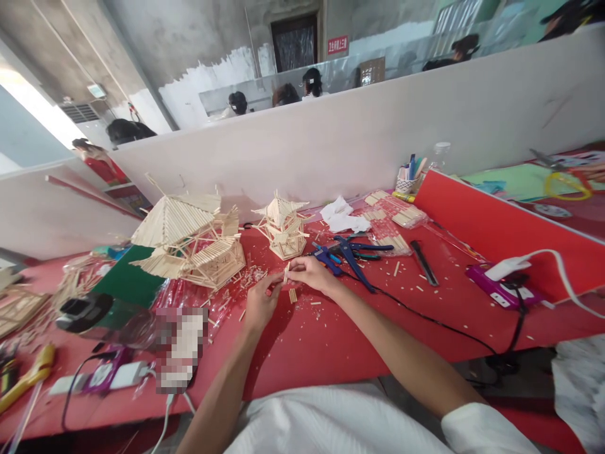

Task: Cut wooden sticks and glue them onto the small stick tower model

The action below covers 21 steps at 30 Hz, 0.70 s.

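Observation:
My right hand point(312, 273) pinches a small piece of wooden stick point(286, 271) above the red table point(302, 359). My left hand point(261, 300) meets it from the other side, its thumb and fingertips closed at the same piece. Just below my hands lies a short bundle of cut sticks point(293, 295). Behind them stands a small pagoda model point(282, 227) built of thin wooden sticks. A larger stick-built pavilion model point(193, 243) sits to the left. Right of my hands are a blue glue gun point(326, 257) and a dark blue cutter tool point(352, 258).
Stick packs point(390, 221), white tissue point(344, 215) and a black knife point(424, 263) lie to the right. Purple power strips point(505, 290) with cables sit on both sides. A bottle point(113, 318) lies left, beside a partly pixelated phone point(182, 350). A white partition point(331, 151) stands behind.

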Each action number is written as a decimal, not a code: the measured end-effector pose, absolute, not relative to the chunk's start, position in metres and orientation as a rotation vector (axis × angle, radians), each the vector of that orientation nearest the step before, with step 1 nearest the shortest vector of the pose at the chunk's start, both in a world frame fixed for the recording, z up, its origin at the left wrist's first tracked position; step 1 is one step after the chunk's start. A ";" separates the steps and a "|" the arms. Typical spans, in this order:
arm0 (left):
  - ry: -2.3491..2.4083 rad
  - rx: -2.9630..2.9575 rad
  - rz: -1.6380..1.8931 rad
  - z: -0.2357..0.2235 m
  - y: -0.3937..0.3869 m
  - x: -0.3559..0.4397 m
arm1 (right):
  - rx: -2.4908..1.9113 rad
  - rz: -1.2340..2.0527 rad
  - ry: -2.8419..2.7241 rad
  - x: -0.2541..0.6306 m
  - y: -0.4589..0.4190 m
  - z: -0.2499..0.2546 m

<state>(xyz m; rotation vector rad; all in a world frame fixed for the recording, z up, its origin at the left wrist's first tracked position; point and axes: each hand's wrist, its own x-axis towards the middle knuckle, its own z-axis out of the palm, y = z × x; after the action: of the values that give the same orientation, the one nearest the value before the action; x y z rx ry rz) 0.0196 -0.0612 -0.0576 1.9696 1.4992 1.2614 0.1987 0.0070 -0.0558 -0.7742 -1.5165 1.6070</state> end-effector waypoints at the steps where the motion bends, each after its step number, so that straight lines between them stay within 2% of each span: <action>1: 1.493 1.904 1.244 -0.057 -0.061 0.020 | -0.775 1.591 -1.519 0.199 0.008 -0.056; 8: 1.336 1.621 1.269 -0.053 -0.060 0.019 | -0.796 1.378 -1.638 0.200 0.009 -0.052; 21: 1.444 1.512 1.362 -0.056 -0.058 0.024 | -0.701 1.299 -1.759 0.192 -0.004 -0.050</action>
<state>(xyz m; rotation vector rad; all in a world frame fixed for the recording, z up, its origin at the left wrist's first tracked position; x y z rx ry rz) 0.0238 -0.0584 -0.0559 1.5124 1.4444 1.3624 0.1919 -0.0037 -0.0497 -0.7015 -1.7585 1.2993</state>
